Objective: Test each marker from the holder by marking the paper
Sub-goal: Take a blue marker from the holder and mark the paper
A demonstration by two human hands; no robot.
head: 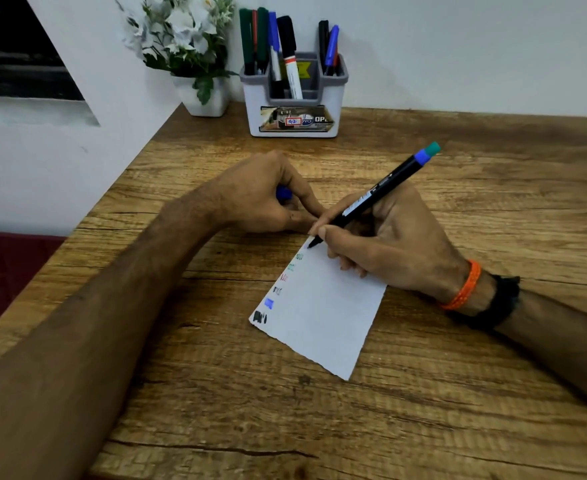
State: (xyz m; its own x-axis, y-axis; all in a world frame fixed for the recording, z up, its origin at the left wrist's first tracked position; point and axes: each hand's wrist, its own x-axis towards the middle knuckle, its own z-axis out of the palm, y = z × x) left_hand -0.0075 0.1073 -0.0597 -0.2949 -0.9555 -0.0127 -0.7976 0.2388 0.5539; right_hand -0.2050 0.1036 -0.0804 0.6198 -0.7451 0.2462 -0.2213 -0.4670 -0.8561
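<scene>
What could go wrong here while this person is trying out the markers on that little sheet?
The paper is small and the marker tip sits right at its top corner, so a stroke could run onto the wooden table. The right hand rests on the sheet beside the earlier marks, so it might smear wet ink. The left hand grips a blue cap; dropped, it could roll away.

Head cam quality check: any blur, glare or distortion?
Head view: wide-angle bending of the desk edge at left; even soft light, no glare; soft shadow under the right hand on the paper; test marks small but readable; holder label slightly soft.
</scene>
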